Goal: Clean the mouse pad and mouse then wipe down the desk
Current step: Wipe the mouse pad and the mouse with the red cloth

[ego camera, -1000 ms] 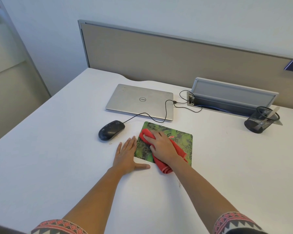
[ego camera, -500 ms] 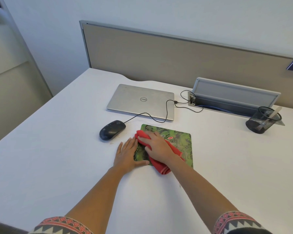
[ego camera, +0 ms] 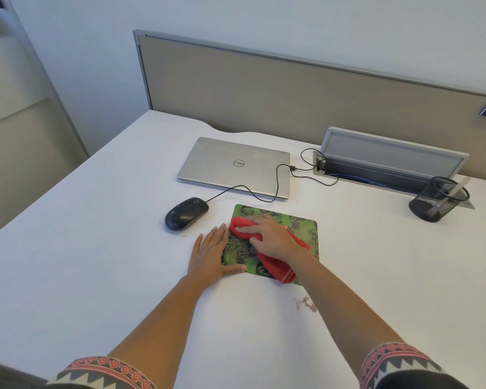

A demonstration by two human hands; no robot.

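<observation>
A green patterned mouse pad point(ego camera: 300, 228) lies on the white desk point(ego camera: 96, 234). My right hand point(ego camera: 272, 237) presses a red cloth point(ego camera: 275, 266) flat on the pad, near its left half. My left hand point(ego camera: 209, 254) lies flat and spread on the desk at the pad's left edge, thumb resting on the pad's near corner. A black wired mouse point(ego camera: 185, 213) sits on the desk to the left of the pad, apart from both hands. Brown crumbs point(ego camera: 306, 303) lie on the desk just below the pad.
A closed silver laptop point(ego camera: 233, 167) lies behind the pad, with the mouse cable point(ego camera: 277, 181) running over it to an open cable tray point(ego camera: 387, 169). A black mesh pen cup point(ego camera: 438, 199) stands at the right. A beige partition point(ego camera: 292, 91) backs the desk.
My right hand has slid the red cloth leftward across the pad, then slightly back toward the middle. The left hand has stayed at the pad's left edge.
</observation>
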